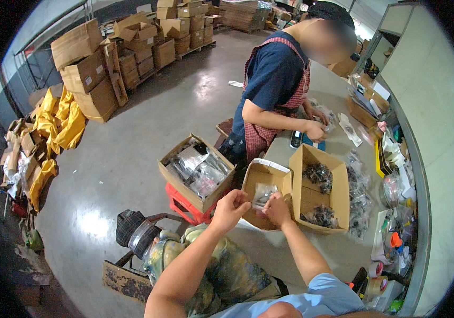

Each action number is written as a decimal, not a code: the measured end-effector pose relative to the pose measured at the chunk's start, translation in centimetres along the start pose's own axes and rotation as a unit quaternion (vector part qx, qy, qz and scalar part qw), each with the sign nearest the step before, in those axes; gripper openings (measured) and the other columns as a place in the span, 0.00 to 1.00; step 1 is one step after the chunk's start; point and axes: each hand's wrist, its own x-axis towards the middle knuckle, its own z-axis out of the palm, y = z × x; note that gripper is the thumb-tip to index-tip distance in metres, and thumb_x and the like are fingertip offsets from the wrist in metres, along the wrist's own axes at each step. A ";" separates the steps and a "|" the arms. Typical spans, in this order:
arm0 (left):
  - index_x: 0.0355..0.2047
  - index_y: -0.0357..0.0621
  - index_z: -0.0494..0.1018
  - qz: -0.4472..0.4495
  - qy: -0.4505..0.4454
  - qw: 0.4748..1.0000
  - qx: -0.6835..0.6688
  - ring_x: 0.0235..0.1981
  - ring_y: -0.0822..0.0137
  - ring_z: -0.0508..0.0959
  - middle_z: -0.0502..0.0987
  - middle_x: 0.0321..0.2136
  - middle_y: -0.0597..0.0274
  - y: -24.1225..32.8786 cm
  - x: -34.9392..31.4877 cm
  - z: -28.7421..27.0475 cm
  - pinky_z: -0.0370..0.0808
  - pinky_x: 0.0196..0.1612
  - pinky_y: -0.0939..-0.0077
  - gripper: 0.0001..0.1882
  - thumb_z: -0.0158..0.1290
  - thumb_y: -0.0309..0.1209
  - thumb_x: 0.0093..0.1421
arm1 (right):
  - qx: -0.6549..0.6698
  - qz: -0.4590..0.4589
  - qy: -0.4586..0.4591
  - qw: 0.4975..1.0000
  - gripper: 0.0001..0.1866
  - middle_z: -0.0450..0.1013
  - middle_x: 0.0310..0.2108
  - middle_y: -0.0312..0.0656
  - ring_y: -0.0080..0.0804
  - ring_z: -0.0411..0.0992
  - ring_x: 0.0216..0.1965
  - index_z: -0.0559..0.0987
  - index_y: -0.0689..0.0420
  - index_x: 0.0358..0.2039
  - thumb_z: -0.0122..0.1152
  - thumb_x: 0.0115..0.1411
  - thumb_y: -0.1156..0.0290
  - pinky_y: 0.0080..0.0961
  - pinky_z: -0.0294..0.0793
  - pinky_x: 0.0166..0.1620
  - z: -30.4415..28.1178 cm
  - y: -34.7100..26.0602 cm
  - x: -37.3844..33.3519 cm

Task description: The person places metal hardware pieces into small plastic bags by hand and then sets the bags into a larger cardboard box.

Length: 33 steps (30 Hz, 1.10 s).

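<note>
My left hand (231,210) and my right hand (278,211) meet over a small open cardboard box (252,173) at the table's near side. Pinched between their fingertips is a small clear plastic bag (259,205); its contents are too small to make out. More clear plastic (265,191) shows just beyond my fingers, inside the box. Right beside it stands a larger carton (338,180) with a divider, holding dark small parts in clear bags (318,176) in both compartments.
A carton of bagged parts (198,169) rests on a red stool (176,204) to the left. Bagged parts (359,196) lie along the table's right. A co-worker (274,79) in a checked apron handles small bags across the table. Tape rolls (378,286) and clutter line the right edge.
</note>
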 end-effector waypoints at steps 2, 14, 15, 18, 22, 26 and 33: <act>0.38 0.35 0.70 -0.002 -0.003 1.000 0.003 0.29 0.71 0.75 0.76 0.28 0.59 0.3 0.0 -0.1 0.72 0.34 0.78 0.14 0.56 0.28 0.53 | 0.087 0.036 0.046 0.994 0.11 0.66 0.27 0.45 0.37 0.69 0.28 0.74 0.59 0.18 0.70 0.40 0.70 0.31 0.70 0.32 -0.3 0.1 0.0; 0.38 0.36 0.70 -0.022 -0.015 0.999 0.030 0.28 0.75 0.72 0.74 0.26 0.64 1.4 0.0 -0.2 0.71 0.32 0.80 0.14 0.57 0.29 0.53 | 0.168 0.049 0.063 0.983 0.03 0.72 0.22 0.36 0.21 0.67 0.25 0.75 0.62 0.27 0.58 0.55 0.77 0.22 0.67 0.30 -1.4 0.8 0.3; 0.38 0.36 0.70 -0.023 -0.015 0.999 0.024 0.28 0.73 0.73 0.75 0.27 0.63 1.2 -0.1 -0.1 0.72 0.33 0.78 0.14 0.57 0.29 0.53 | 0.120 0.035 0.074 0.989 0.02 0.73 0.23 0.37 0.21 0.68 0.26 0.76 0.62 0.28 0.57 0.56 0.77 0.21 0.67 0.30 -2.4 -0.6 0.1; 0.40 0.38 0.70 0.189 0.052 0.966 0.169 0.30 0.64 0.76 0.76 0.29 0.58 0.8 0.3 0.3 0.73 0.36 0.75 0.15 0.57 0.28 0.52 | 0.141 0.009 0.060 0.988 0.03 0.75 0.27 0.38 0.21 0.71 0.29 0.76 0.63 0.31 0.57 0.56 0.77 0.19 0.68 0.32 -4.3 -2.6 -0.4; 0.42 0.40 0.72 0.300 -0.017 0.934 0.195 0.33 0.55 0.77 0.76 0.32 0.52 0.9 0.3 0.7 0.74 0.38 0.71 0.16 0.56 0.26 0.52 | 0.427 0.032 -0.065 0.901 0.07 0.74 0.29 0.36 0.23 0.71 0.31 0.75 0.61 0.33 0.61 0.54 0.75 0.21 0.69 0.35 -6.2 -5.0 -1.2; 0.41 0.42 0.74 0.165 -0.063 0.980 0.092 0.32 0.58 0.77 0.76 0.30 0.51 1.9 -0.5 0.8 0.73 0.37 0.72 0.12 0.53 0.24 0.54 | 0.524 -0.001 -0.068 0.849 0.15 0.72 0.30 0.34 0.18 0.69 0.31 0.70 0.59 0.40 0.61 0.52 0.79 0.16 0.69 0.36 -6.6 -6.3 -1.6; 0.30 0.34 0.74 0.013 0.000 0.998 -0.068 0.23 0.77 0.71 0.75 0.20 0.62 0.6 -0.3 1.5 0.70 0.27 0.80 0.07 0.53 0.27 0.58 | 0.459 -0.003 -0.015 0.888 0.19 0.70 0.28 0.33 0.18 0.68 0.30 0.66 0.57 0.44 0.57 0.53 0.84 0.16 0.69 0.34 -5.3 -5.7 -2.4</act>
